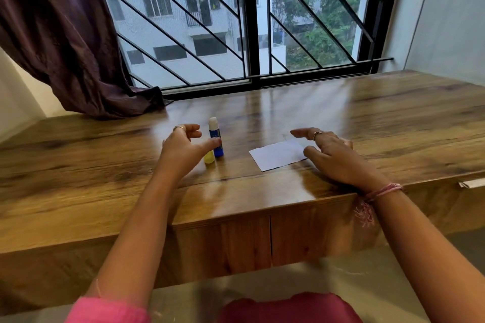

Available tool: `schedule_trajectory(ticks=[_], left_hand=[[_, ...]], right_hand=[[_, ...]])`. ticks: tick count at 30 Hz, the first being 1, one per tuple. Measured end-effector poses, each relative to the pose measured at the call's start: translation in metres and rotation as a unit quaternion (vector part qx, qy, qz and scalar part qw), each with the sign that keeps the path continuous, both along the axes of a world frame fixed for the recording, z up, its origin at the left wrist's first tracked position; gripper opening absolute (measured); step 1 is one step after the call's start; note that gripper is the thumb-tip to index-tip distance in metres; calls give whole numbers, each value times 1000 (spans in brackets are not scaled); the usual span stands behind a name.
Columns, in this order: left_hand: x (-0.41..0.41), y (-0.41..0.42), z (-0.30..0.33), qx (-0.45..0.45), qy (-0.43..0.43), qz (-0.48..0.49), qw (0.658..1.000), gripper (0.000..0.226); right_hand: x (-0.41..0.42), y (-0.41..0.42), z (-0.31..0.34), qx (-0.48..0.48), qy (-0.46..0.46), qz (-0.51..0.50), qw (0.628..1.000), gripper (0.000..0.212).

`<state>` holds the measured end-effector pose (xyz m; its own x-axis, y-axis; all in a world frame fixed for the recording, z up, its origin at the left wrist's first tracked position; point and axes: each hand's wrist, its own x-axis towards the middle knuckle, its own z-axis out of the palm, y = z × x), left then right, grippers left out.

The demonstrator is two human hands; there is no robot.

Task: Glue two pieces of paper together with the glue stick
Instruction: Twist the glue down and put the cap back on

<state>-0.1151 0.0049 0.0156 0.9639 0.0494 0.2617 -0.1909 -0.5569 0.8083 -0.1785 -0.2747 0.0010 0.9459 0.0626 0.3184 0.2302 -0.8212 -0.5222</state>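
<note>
While left hand [183, 148] nears glue stick [215, 139], right hand [333, 155] touches paper [275, 155]

A wooden desk [262, 191] runs below a barred window [249, 21], with a curtain [65, 34] hanging at its far left and resting on the desk's back edge. The glue stick [215, 136] stands upright left of centre, its cap [209, 158] just beside it on the near left. The left hand [183, 147] hovers just left of both. To the right lies the paper [278, 155], flat on the desk; the right hand [333, 157] is over its right end
</note>
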Motion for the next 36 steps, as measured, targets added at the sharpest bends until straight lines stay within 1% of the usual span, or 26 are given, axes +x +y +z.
schedule_trajectory(ticks=[3, 5, 7, 11, 17, 22, 25, 29, 32, 36], left_hand=[[11, -4, 0, 57, 8, -5, 998, 76], [14, -7, 0, 69, 2, -7, 998, 75], [15, -12, 1, 77, -12, -4, 997, 70], [15, -17, -1, 64, -28, 1, 998, 59], [12, -18, -8, 31, -34, -14, 999, 58], [11, -16, -8, 10, -26, -19, 999, 51], [11, -15, -8, 14, -24, -20, 999, 49], [11, -15, -9, 0, -37, -21, 999, 44], [8, -16, -8, -19, -59, -30, 998, 39], [3, -17, -5, -57, -83, -50, 994, 28]], right_hand=[[0, 0, -1, -10, -3, -3, 1000, 45], [0, 0, -2, -16, -6, -6, 1000, 45], [1, 1, -1, -20, -8, -9, 1000, 44], [0, 1, -2, -27, -13, -10, 1000, 43], [-1, 1, -3, -46, -15, -2, 999, 41], [-2, 1, -5, -44, -25, 2, 999, 40], [-5, 4, -5, -57, -47, -10, 997, 42], [-11, 14, -7, -50, -91, -9, 995, 43], [-17, 25, -7, -16, -111, 20, 993, 36], [-24, 37, 2, 89, -94, 70, 989, 27]])
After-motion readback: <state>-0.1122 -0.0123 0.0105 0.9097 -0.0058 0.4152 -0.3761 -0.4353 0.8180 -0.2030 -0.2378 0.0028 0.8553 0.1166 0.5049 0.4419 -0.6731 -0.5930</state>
